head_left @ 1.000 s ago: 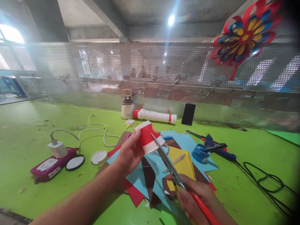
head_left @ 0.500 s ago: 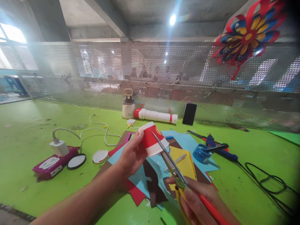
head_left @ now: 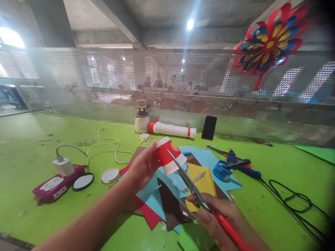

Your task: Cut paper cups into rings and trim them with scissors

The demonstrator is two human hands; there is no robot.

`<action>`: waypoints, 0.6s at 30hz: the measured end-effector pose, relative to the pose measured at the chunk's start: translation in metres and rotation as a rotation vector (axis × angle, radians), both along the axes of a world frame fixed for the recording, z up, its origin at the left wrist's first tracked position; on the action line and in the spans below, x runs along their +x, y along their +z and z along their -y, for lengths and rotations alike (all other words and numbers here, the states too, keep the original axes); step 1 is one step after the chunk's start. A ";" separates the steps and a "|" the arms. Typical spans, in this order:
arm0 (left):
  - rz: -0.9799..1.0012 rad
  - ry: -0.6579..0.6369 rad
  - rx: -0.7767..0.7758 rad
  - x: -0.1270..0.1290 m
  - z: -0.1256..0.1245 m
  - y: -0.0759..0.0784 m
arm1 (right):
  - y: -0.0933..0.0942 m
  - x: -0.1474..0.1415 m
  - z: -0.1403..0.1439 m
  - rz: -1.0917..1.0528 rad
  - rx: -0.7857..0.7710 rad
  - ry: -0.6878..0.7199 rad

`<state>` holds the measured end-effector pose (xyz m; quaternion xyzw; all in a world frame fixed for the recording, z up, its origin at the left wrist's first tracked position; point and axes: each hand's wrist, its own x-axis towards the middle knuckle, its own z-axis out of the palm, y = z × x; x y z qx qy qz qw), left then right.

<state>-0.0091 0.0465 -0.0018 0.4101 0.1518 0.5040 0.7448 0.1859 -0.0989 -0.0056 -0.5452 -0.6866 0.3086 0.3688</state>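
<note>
My left grip, the bare left hand (head_left: 146,165), holds a red-and-white tapered paper cup (head_left: 164,159) tilted above the papers, and my right hand (head_left: 221,212) is wrapped around red-handled steel scissors (head_left: 192,188). Their blades reach up across the cup; I can't tell whether they bite into it. Below, I see yellow paper (head_left: 208,188), light-blue paper (head_left: 146,195) and dark-brown paper (head_left: 167,205) overlapping on the bright-green desk (head_left: 60,139). A blue plastic glue gun (head_left: 253,173) lies rightward, a cream flask (head_left: 141,122) stands farther back.
</note>
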 end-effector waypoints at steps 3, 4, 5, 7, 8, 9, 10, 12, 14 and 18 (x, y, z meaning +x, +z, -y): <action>-0.068 0.014 0.043 -0.007 -0.006 0.006 | -0.001 0.004 -0.006 0.027 0.017 0.083; -0.088 0.009 0.059 -0.009 -0.008 0.007 | -0.001 0.005 -0.008 0.029 0.012 0.102; -0.104 -0.002 0.069 -0.010 -0.009 0.008 | -0.001 0.007 -0.009 0.021 0.002 0.107; -0.121 -0.020 0.077 -0.011 -0.010 0.008 | 0.000 0.010 -0.011 -0.007 -0.017 0.100; -0.128 -0.023 0.077 -0.011 -0.011 0.007 | 0.000 0.011 -0.012 -0.026 -0.029 0.095; -0.136 -0.022 0.076 -0.011 -0.012 0.006 | 0.001 0.013 -0.012 -0.042 -0.044 0.090; -0.143 -0.019 0.074 -0.012 -0.012 0.005 | 0.001 0.014 -0.012 -0.056 -0.061 0.086; -0.152 -0.013 0.071 -0.013 -0.014 0.005 | 0.002 0.017 -0.011 -0.075 -0.095 0.088; -0.147 -0.016 0.080 -0.015 -0.015 0.005 | 0.002 0.021 -0.010 -0.089 -0.133 0.089; -0.113 0.003 0.133 -0.021 -0.019 0.008 | 0.006 0.030 -0.006 -0.105 -0.147 0.090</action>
